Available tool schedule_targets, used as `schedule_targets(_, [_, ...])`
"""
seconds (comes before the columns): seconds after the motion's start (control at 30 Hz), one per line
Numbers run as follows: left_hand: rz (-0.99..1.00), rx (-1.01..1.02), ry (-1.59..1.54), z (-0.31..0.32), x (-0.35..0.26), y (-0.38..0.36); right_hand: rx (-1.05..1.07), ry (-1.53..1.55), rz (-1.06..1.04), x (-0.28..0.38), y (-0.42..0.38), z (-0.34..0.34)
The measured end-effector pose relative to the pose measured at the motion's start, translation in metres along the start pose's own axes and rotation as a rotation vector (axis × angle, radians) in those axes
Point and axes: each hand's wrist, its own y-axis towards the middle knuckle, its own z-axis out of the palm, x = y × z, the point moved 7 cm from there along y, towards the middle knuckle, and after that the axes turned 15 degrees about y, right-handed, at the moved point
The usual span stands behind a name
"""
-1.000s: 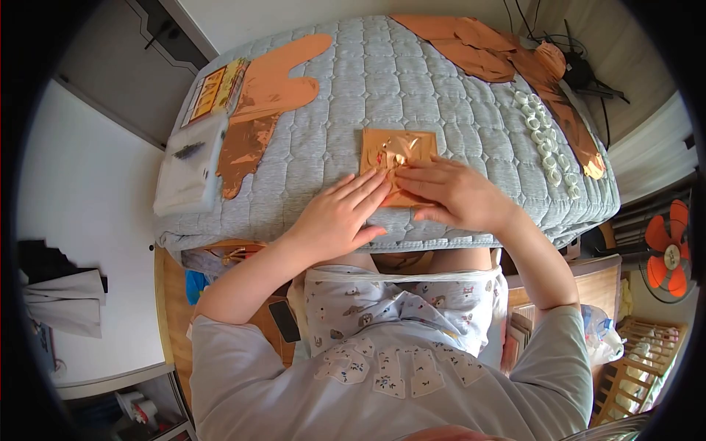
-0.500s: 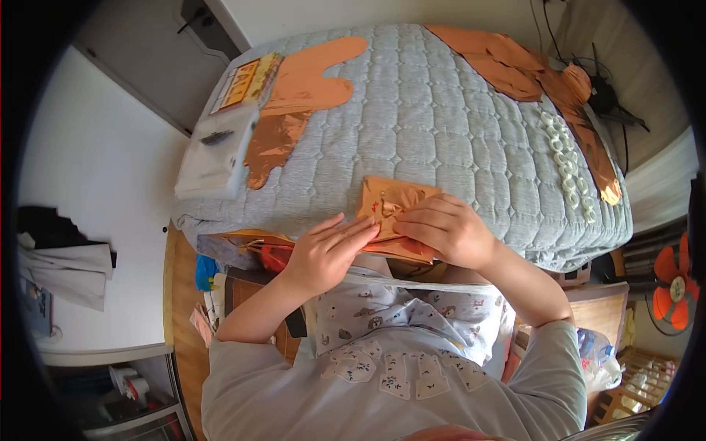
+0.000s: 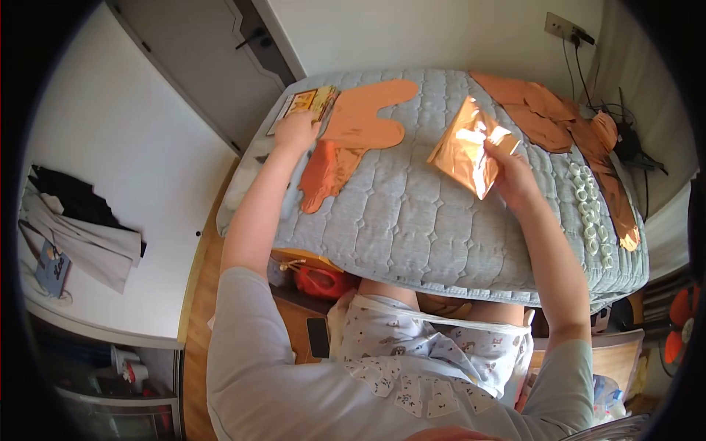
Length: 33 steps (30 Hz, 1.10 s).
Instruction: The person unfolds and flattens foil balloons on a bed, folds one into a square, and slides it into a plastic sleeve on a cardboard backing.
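My right hand point(image 3: 509, 170) grips a folded, shiny orange foil piece point(image 3: 471, 151) by its right edge, raised over the bed. At the back left of the bed, my left hand point(image 3: 297, 131) lies on or just above a printed card packet point(image 3: 318, 103); its fingertips are partly hidden, so its hold is unclear. Flat orange foil shapes point(image 3: 368, 121) spread beside that packet. Below my left wrist sits a clear plastic packet point(image 3: 246, 173), partly covered by my forearm.
More orange foil point(image 3: 540, 117) lies along the bed's far right. White rings point(image 3: 590, 213) form rows near the right edge. A black device with cables point(image 3: 634, 143) is beyond it. A phone point(image 3: 318, 338) and a red bag point(image 3: 323, 281) are below the front edge.
My right hand has lifted the folded foil up and to the right. My left hand has left the foil and reached to the packet at the back left. The view has shifted.
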Motion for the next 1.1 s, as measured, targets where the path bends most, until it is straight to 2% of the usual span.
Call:
schedule_targets(0.07, [-0.060,0.159,0.234,0.037,0.015,0.030,0.013,0.018,-0.015,0.001,-0.001,0.003])
schedule_targets(0.1, [-0.038,0.155,0.235,0.043,0.014,0.035,0.027,0.032,-0.020,0.000,-0.002,0.005])
schedule_targets(0.17, [-0.083,0.136,0.139,0.046,0.013,0.046,0.014,0.029,-0.052,0.003,0.002,-0.001])
schedule_targets(0.3, [-0.155,0.298,0.168,0.061,0.013,0.062,-0.075,0.056,0.011,0.005,0.005,-0.013])
schedule_targets(0.57, [-0.144,0.281,0.022,0.068,0.023,0.066,-0.069,0.076,0.029,0.006,0.002,-0.006])
schedule_targets(0.67, [-0.098,0.185,0.025,0.068,0.024,0.068,-0.044,0.076,0.049,0.006,0.002,-0.006])
schedule_targets(0.73, [-0.021,0.095,0.095,0.072,0.027,0.071,-0.040,0.119,0.031,0.005,0.001,-0.005])
schedule_targets(0.83, [0.027,0.062,0.235,0.076,0.028,0.077,-0.029,0.109,0.009,0.005,0.001,-0.005])
schedule_targets(0.87, [0.112,-0.010,0.311,0.067,0.023,0.072,-0.020,0.111,0.007,0.006,-0.002,-0.003])
schedule_targets(0.97, [0.140,-0.071,0.428,0.038,0.004,0.059,-0.019,0.143,0.031,0.007,-0.004,0.001])
schedule_targets(1.03, [0.174,-0.386,0.268,-0.011,-0.020,0.040,-0.020,0.153,0.034,0.004,0.003,-0.003])
schedule_targets(1.07, [0.185,-0.387,0.258,-0.033,-0.037,0.032,-0.002,0.156,0.035,0.004,0.006,-0.004])
schedule_targets(1.1, [0.174,-0.571,0.182,-0.068,-0.055,0.014,-0.015,0.155,0.027,0.006,0.006,-0.005])
